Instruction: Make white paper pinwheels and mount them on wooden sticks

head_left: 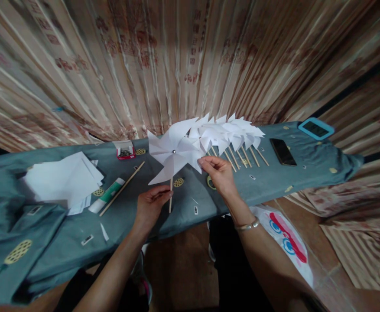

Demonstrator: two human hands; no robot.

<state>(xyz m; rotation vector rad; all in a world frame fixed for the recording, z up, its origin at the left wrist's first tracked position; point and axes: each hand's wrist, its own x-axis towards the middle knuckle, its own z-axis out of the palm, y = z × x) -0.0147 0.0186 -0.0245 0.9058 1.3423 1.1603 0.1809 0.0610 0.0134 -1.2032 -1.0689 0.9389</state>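
A white paper pinwheel [177, 149] with a shiny pin at its centre stands upright on a thin wooden stick [171, 184]. My left hand [151, 203] grips that stick between thumb and fingers, below the blades. My right hand [219, 171] is closed in a pinch at the tip of the pinwheel's right blade. Behind and to the right, several more white pinwheels [232, 134] lie overlapping in a row, their sticks pointing toward me. The held pinwheel partly covers the nearest of them.
On the left lie stacked white paper sheets [63, 175], a green-and-white glue stick [107, 196], a loose wooden stick [122, 189] and a small red box of pins [125, 151]. A phone [283, 151] and a blue-framed device [316, 128] sit right. Behind the cloth-covered table [183, 223] hangs a curtain [164, 65].
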